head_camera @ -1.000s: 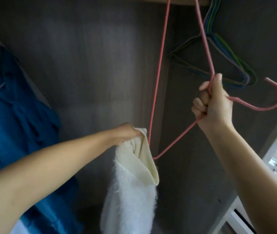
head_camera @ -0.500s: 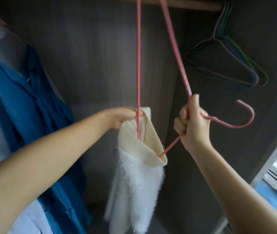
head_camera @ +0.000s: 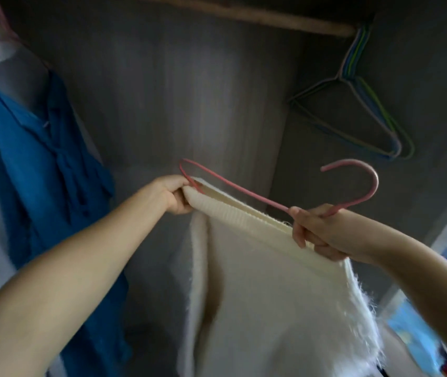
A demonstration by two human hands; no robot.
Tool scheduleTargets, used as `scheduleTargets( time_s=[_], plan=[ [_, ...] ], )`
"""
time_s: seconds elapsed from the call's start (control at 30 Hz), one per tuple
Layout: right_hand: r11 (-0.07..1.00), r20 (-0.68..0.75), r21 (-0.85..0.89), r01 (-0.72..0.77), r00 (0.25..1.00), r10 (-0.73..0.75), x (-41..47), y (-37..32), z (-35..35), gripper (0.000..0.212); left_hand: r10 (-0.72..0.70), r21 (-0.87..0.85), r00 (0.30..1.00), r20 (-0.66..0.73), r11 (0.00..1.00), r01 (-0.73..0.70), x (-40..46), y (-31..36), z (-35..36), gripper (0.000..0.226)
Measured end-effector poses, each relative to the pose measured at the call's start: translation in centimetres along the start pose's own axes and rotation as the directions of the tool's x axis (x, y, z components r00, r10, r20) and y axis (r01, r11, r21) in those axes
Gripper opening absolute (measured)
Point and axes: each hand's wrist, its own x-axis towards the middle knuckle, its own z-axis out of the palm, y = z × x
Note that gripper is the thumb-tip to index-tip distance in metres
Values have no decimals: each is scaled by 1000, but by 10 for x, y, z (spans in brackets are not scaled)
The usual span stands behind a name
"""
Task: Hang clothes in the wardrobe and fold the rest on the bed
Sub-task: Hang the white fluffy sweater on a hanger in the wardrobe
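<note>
- Two arms show — one comes in from the low left, one from the low right.
- Both arms are bare as far as the picture shows. No sleeves.
- The left hand [head_camera: 174, 194] has no ring and no watch.
- The right hand [head_camera: 316, 232] has no ring or band — its nails look short and plain.
- No gloves on the hands.
- The rest of the person is out of view.

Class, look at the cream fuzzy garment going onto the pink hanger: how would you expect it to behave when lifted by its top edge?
Probably floppy: the cream garment drapes straight down below the left hand and right hand. Its ribbed edge looks stretchy, pulled taut between them. It may slide on the thin pink hanger.
</note>
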Motion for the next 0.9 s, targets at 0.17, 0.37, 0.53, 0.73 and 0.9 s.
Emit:
scheduleTargets(
  time_s=[0.17,0.37,0.53,0.73,0.9],
  plan=[
    [979,15,-170,-109,993,114,-9,13,8,64,-126,-94,991,-51,988,121,16,-7,8,29],
    [953,49,-216,-215,972,230,-23,31,-2,67,131,155,979,-157,982,-107,32,-29,36,33],
    [925,70,-280,-255,956,285,-20,46,-4,60,620,857,785,1,404,-320,21,-48,58,12],
    [966,144,67,-248,961,237,6,25,-15,40,661,805,676,326,180,-565,-14,-57,94,21],
    [925,256,210,-316,931,260,40,-1,14,35,557,781,761,332,290,-553,-18,-45,79,15]
  ],
)
